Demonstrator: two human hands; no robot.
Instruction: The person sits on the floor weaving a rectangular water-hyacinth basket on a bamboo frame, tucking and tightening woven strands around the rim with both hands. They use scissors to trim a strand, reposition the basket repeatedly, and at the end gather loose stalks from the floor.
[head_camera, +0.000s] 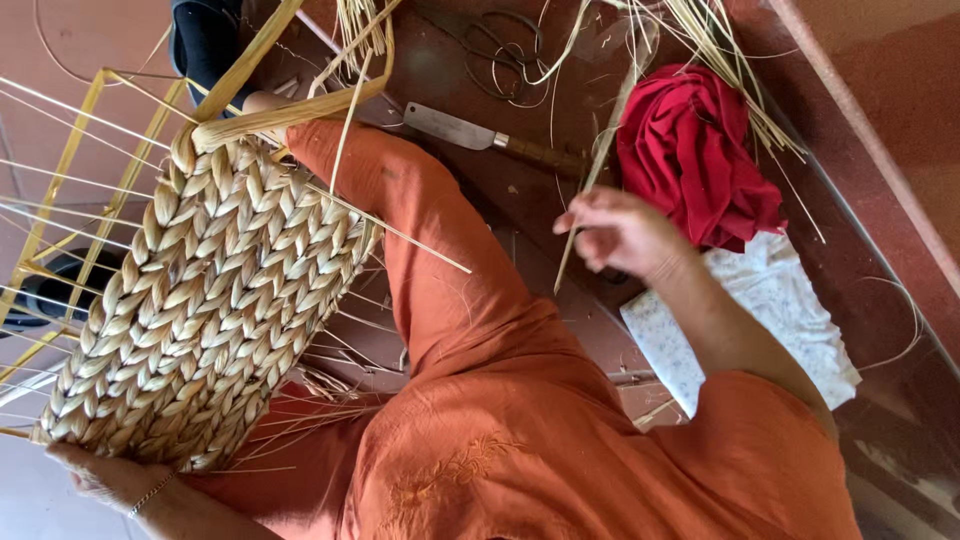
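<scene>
Cradling the braided straw basket (205, 310) from beneath with the left hand (105, 478), fingers curled against its lower edge, basket resting on the orange-clad lap. Pinching a long straw strand (590, 190) in the right hand (620, 232). Beyond that pinch: red cloth (695, 150), knife (480, 137), scissors (505, 50).

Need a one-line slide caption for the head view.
Right hand pinches a straw strand; left hand steadies a braided woven panel on the lap.
</scene>
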